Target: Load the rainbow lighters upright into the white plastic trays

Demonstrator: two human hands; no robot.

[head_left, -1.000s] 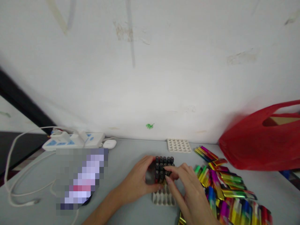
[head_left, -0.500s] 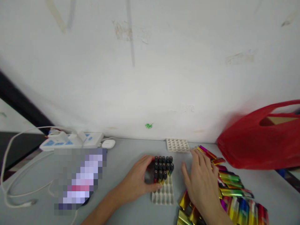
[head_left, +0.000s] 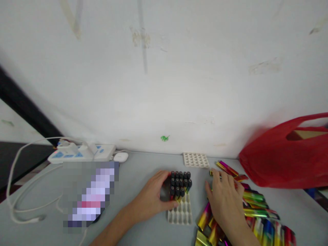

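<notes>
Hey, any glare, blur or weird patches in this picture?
In the head view, glare streaks the shiny multicoloured tubes; a soft reddish shadow tints the white wall beside the red plastic bag; coarse pixel blocks cover the bright mauve rectangular screen; fine detail looks soft.

White power strip point(head_left: 106, 150), rounded white case point(head_left: 121, 157), red bag point(head_left: 271, 162)

We take this for a room, likely in a home: the white wall point(head_left: 194, 85) is scuffed, with a green mark point(head_left: 164, 138), and our counter point(head_left: 138, 181) carries a power strip point(head_left: 109, 152), a cable point(head_left: 25, 221) and a red bag point(head_left: 276, 167).
</notes>
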